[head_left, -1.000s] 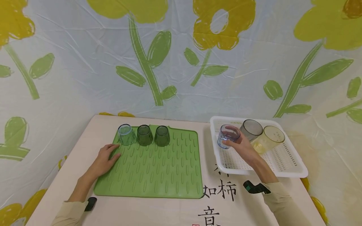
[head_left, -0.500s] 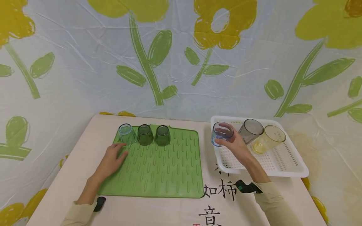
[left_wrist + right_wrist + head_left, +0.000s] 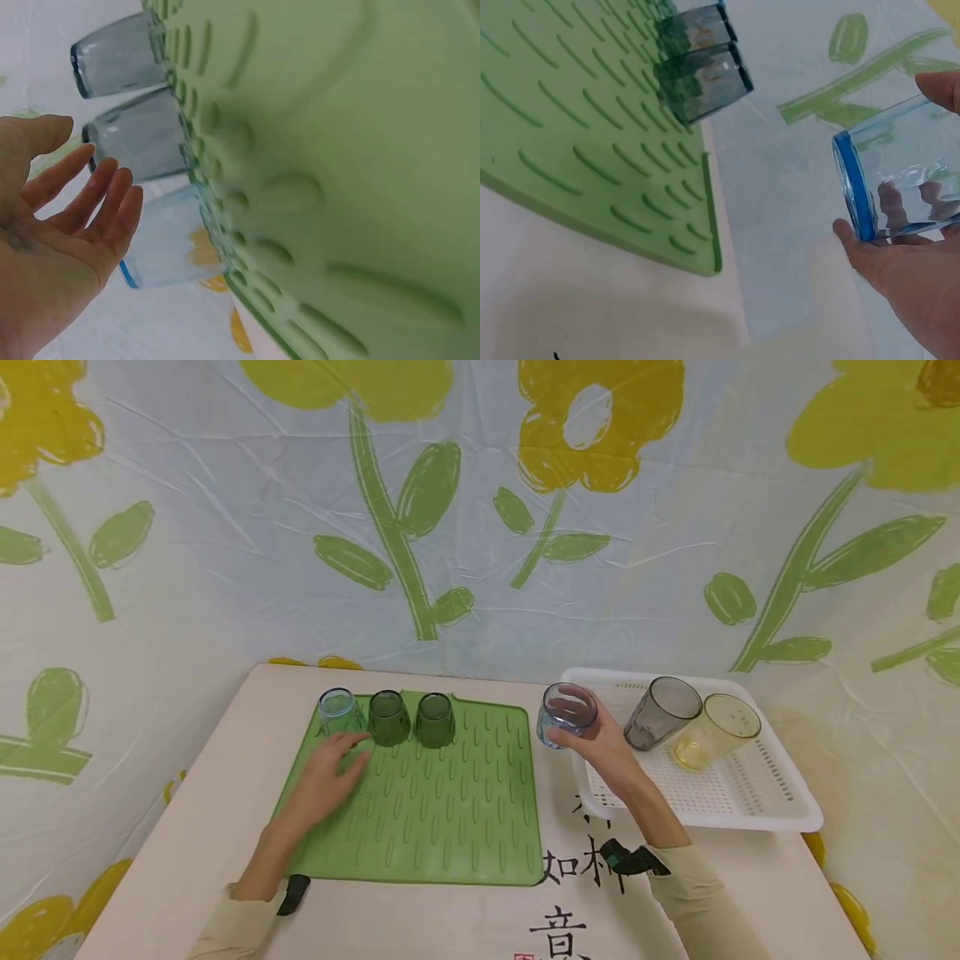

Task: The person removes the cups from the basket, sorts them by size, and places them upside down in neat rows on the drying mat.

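My right hand (image 3: pixel 613 758) grips a light blue drinking glass (image 3: pixel 557 720), held just past the left rim of the white basket. In the right wrist view, thumb and fingers wrap the glass (image 3: pixel 900 165), its thick blue base toward the mat. My left hand (image 3: pixel 324 782) hovers over the green drying mat (image 3: pixel 457 827), fingers loosely bent and holding nothing. Along the mat's back edge, upside down, stand a pale blue glass (image 3: pixel 341 714) and two dark grey glasses (image 3: pixel 389 720) (image 3: pixel 436 722). The left wrist view shows that hand's fingertips overlapping the pale blue glass (image 3: pixel 176 240).
The white perforated basket (image 3: pixel 705 821) stands on the right of the table, a grey glass (image 3: pixel 660 714) and a yellow glass (image 3: pixel 712 735) leaning inside. Black characters (image 3: pixel 558 935) mark the pale tablecloth. A flower-printed cloth (image 3: pixel 300 610) hangs behind the table.
My right hand has carried the light blue glass leftward from over the basket to past its rim. My left hand has shifted right over the mat.
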`<state>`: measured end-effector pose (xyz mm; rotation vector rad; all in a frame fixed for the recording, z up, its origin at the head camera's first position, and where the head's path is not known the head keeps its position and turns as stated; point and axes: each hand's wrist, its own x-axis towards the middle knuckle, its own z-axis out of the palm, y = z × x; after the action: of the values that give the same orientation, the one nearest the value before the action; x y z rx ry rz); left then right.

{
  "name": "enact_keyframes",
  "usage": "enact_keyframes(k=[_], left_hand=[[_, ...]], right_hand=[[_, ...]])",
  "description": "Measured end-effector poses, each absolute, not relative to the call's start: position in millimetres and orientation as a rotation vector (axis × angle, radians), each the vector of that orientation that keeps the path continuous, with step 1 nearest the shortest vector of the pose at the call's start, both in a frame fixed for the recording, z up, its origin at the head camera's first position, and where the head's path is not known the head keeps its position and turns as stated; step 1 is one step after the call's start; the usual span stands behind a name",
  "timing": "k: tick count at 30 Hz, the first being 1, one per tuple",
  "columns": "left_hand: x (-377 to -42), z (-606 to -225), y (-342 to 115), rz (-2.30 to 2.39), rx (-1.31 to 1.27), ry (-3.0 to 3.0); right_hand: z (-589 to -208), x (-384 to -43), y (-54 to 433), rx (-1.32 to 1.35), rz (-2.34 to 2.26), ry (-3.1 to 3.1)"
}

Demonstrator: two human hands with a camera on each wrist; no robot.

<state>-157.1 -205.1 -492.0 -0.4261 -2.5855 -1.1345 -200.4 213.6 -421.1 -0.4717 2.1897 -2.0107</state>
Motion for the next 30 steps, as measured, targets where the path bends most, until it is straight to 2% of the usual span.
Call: enact_keyframes(k=[30], left_hand=[[-174.6, -466.3, -117.6, -1.526, -0.548, -2.486]], right_hand=[[-451.9, -192.8, 131.0, -0.672, -2.046, 2.137]])
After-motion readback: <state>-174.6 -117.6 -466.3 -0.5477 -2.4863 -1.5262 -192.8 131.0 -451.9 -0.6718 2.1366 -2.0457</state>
